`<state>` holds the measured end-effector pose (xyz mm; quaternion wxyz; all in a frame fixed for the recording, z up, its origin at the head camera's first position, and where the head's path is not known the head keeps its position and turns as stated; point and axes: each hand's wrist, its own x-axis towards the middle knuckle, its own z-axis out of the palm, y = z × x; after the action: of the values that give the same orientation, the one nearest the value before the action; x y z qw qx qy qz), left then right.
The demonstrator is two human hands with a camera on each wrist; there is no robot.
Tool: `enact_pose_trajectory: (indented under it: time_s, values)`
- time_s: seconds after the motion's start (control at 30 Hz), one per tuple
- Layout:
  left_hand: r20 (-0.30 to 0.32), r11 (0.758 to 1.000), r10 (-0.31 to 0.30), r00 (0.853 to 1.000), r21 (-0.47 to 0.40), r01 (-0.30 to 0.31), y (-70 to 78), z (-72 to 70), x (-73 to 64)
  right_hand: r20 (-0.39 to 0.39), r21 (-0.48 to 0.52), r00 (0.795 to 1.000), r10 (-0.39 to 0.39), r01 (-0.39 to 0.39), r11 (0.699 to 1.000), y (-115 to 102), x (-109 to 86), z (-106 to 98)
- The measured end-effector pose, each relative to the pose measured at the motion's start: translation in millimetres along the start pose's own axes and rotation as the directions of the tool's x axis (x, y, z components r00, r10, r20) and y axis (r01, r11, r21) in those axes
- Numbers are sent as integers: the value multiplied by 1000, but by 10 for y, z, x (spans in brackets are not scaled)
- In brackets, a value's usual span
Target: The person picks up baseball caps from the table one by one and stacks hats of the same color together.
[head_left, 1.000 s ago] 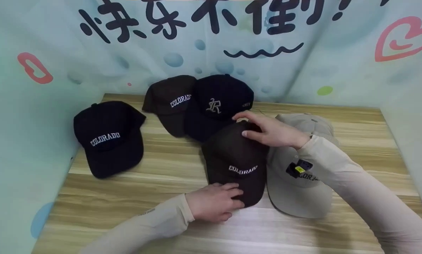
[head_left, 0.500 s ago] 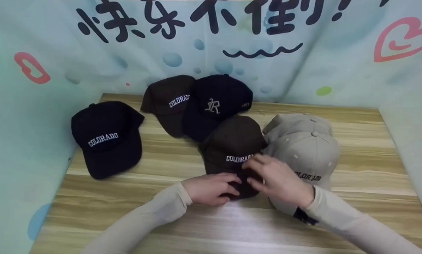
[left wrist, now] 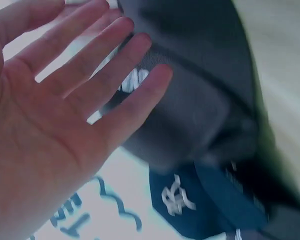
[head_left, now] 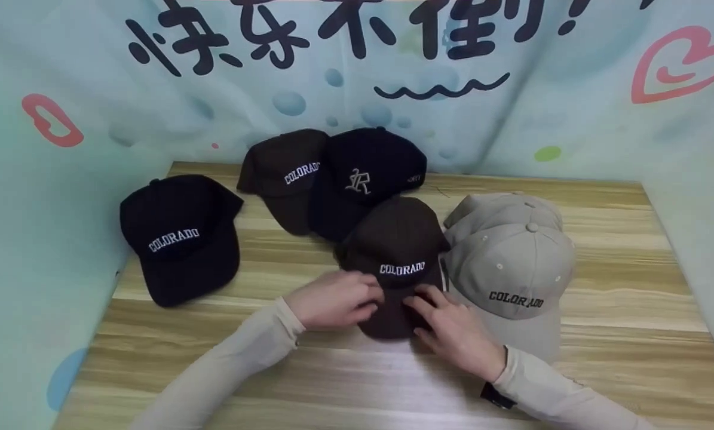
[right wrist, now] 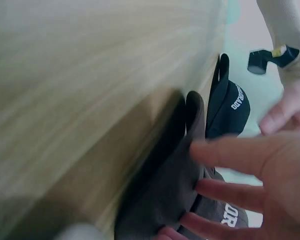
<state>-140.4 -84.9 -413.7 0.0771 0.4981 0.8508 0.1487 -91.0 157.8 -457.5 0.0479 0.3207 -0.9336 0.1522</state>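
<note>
Brown cloth baseball cap (head_left: 395,248), curved brim, white COLORADO lettering, centre of head view; long axis nearly vertical, crown toward upper frame, brim toward lower frame. Right hand (head_left: 459,334) looks nearer, at brim's right: fingers straight, fingertips appearing to touch it. Left hand (head_left: 333,300) at brim's left: fingers straight, spread, gripping nothing; contact unclear.

Pale blue printed fabric (head_left: 482,125) hangs behind and beside a wood-grain tabletop (head_left: 625,286).
</note>
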Motion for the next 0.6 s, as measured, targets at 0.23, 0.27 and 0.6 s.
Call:
enact_pose_trajectory:
  time_s: [0.23, 0.27, 0.6]
  values:
    - [-108, 982, -186, 977, -60, 180, -458, -340, -68, -57, 1, 998, 30, -30, 1000, -24, 9, 37]
    - [-104, 974, -227, 968, -53, 222, -534, -381, -72, -60, -1, 998, 34, -35, 999, -27, 6, 40]
    - [-92, 793, -608, 788, -33, 608, -1320, -715, -34, -66, 21, 995, 74, -72, 997, -59, -17, 80]
